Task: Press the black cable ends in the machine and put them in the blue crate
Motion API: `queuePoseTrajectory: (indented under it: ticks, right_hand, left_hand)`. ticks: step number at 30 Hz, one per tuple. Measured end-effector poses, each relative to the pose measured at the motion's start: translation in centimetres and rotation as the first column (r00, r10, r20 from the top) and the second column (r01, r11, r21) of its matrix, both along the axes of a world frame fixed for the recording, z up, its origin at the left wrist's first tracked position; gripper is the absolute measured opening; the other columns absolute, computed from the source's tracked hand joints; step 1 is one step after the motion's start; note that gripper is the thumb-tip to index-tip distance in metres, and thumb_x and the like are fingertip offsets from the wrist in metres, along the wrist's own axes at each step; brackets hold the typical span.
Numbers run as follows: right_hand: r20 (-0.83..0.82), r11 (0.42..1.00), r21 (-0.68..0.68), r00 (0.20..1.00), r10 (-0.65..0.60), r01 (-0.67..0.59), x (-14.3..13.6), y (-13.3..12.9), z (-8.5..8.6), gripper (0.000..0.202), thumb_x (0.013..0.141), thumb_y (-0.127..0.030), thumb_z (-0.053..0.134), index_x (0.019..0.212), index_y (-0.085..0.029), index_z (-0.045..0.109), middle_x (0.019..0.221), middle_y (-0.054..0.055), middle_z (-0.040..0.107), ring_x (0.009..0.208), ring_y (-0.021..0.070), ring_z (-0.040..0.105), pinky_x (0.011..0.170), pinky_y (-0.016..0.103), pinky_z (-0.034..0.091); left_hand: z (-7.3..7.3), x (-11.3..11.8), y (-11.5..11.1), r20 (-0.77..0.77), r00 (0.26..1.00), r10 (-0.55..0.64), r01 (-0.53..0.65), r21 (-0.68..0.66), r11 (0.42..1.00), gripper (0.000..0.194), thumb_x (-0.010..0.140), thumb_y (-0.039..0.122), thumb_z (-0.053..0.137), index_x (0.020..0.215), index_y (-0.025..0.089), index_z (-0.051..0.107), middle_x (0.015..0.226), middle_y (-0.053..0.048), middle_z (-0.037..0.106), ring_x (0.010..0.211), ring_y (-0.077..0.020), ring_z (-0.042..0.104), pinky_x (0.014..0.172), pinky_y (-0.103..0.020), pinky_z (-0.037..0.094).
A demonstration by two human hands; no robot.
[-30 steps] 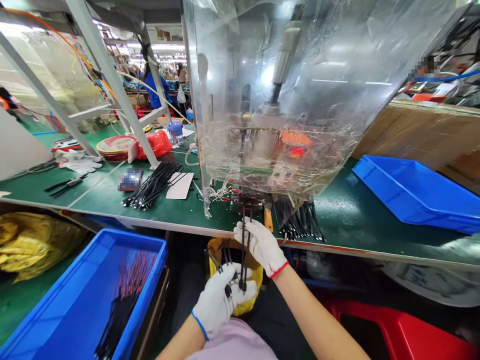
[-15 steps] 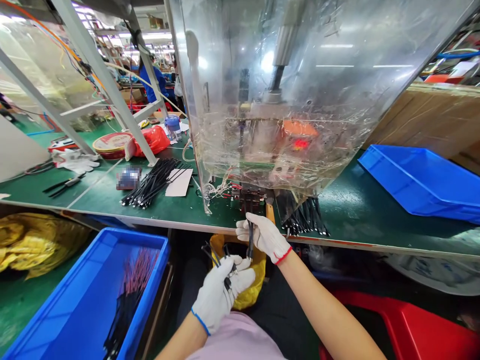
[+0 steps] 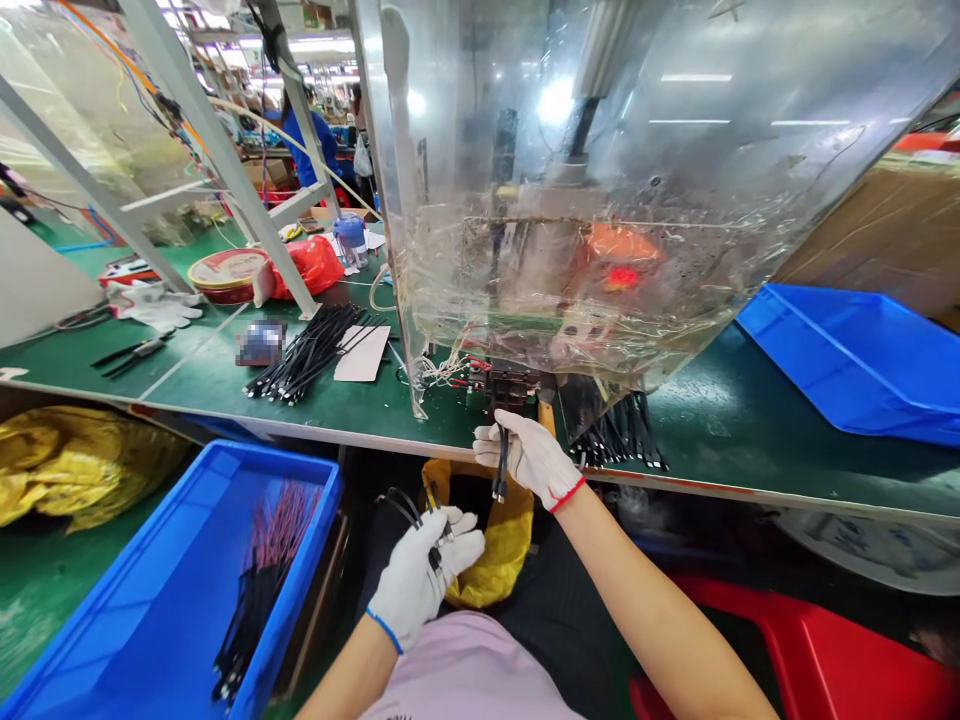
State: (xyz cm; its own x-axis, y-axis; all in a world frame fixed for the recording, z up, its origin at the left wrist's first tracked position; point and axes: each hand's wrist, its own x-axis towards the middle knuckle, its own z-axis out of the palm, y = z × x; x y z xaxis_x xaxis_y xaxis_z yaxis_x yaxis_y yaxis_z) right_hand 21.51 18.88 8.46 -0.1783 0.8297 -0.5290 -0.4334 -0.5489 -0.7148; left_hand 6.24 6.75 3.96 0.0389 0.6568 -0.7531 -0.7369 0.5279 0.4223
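In a white glove, my right hand [image 3: 525, 455] closes on black cables [image 3: 501, 478] at the bench's front edge. Their metal-tipped ends hang down, and their upper part runs toward a dark fixture [image 3: 504, 385] under the clear shield. My left hand [image 3: 424, 570], also gloved, is lower and nearer my body. Short black cable pieces [image 3: 401, 505] with connector ends are held in it, its fingers partly curled. Just right of the fixture stands a wooden-coloured handle [image 3: 547, 412]. A bundle of black cables [image 3: 619, 435] lies beyond it on the bench.
A clear shield [image 3: 637, 150] covers the press. More black cables [image 3: 311, 350] and a white card [image 3: 361, 354] lie left. One blue bin [image 3: 862, 360] sits right; another blue bin [image 3: 135, 590] with red-and-black wires is lower left. A yellow bag [image 3: 506, 560] hangs below the bench.
My left hand has drawn back left, away from the cables' hanging ends. My right hand keeps its hold near the fixture. The view has shifted slightly.
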Motion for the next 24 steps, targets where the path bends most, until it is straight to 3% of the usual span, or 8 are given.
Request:
queuePoseTrajectory:
  ticks: [8,13,16,18,19,22,24]
  right_hand:
    - [0.003,1.0,-0.023,1.0,-0.002,0.002,-0.2,0.1,0.1,0.04,0.094,-0.024,0.046,0.059,-0.012,0.06,0.071,0.01,0.071,0.057,0.017,0.067,0.06,0.031,0.058]
    - [-0.078,0.989,0.109,0.991,0.112,-0.104,1.2,-0.7,-1.3,0.029,0.093,-0.027,0.048,0.075,-0.012,0.065,0.077,0.009,0.071,0.062,0.0174,0.068,0.063,0.031,0.058]
    - [-0.144,0.924,0.111,0.914,0.379,-0.366,2.4,-3.2,-4.5,0.037,0.093,-0.042,0.047,0.082,-0.012,0.066,0.073,0.01,0.071,0.059,0.0193,0.068,0.056,0.03,0.056]
    - [-0.234,0.849,0.025,0.823,0.518,-0.527,2.3,-5.4,-7.2,0.049,0.093,-0.054,0.043,0.088,-0.01,0.066,0.073,0.012,0.071,0.059,0.0214,0.069,0.054,0.03,0.055]
    - [-0.292,0.838,-0.004,0.802,0.521,-0.546,1.8,-6.4,-8.5,0.053,0.093,-0.057,0.041,0.093,-0.01,0.066,0.076,0.013,0.071,0.061,0.0223,0.069,0.055,0.031,0.055]
    - [-0.424,0.925,-0.01,0.839,0.34,-0.38,-0.4,-8.8,-11.4,0.045,0.095,-0.052,0.042,0.107,-0.013,0.063,0.09,0.012,0.072,0.074,0.0222,0.071,0.065,0.035,0.057]
    - [-0.432,0.974,-0.039,0.883,0.185,-0.223,-1.8,-9.4,-12.5,0.034,0.095,-0.041,0.046,0.105,-0.014,0.063,0.09,0.01,0.072,0.077,0.021,0.071,0.071,0.035,0.056]
  left_hand:
    - [-0.3,-0.4,-0.6,0.03,0.996,-0.09,0.089,0.028,0.996,0.016,0.09,0.022,0.057,0.096,0.007,0.061,0.094,-0.019,0.07,0.077,-0.0248,0.072,0.075,-0.036,0.059]
    - [-0.6,-1.8,-1.7,0.089,0.962,-0.258,0.234,0.22,0.947,0.021,0.084,0.03,0.066,0.093,0.012,0.061,0.077,-0.008,0.067,0.06,-0.0132,0.064,0.056,-0.022,0.051]
    - [-0.9,-3.5,-2.4,-0.075,0.898,-0.433,0.435,0.29,0.852,0.026,0.082,0.038,0.067,0.09,0.014,0.062,0.067,-0.003,0.063,0.045,-0.0081,0.054,0.041,-0.016,0.039]
    - [-1.1,-4.6,-2.6,-0.217,0.782,-0.584,0.623,0.248,0.742,0.028,0.081,0.04,0.065,0.087,0.013,0.064,0.061,-0.002,0.062,0.039,-0.0071,0.049,0.036,-0.016,0.032]
    - [-1.3,-5.2,-2.7,-0.266,0.705,-0.658,0.708,0.207,0.675,0.028,0.081,0.04,0.065,0.085,0.013,0.064,0.058,-0.002,0.06,0.038,-0.0069,0.048,0.035,-0.016,0.031]
    - [-1.9,-6.2,-2.9,-0.363,0.522,-0.772,0.845,0.098,0.526,0.028,0.081,0.04,0.063,0.084,0.012,0.066,0.056,0.0,0.058,0.039,-0.0064,0.045,0.037,-0.016,0.031]
    - [-2.3,-6.4,-3.0,-0.42,0.468,-0.778,0.867,0.048,0.496,0.029,0.081,0.041,0.061,0.082,0.012,0.066,0.054,0.001,0.055,0.039,-0.0063,0.043,0.037,-0.016,0.031]
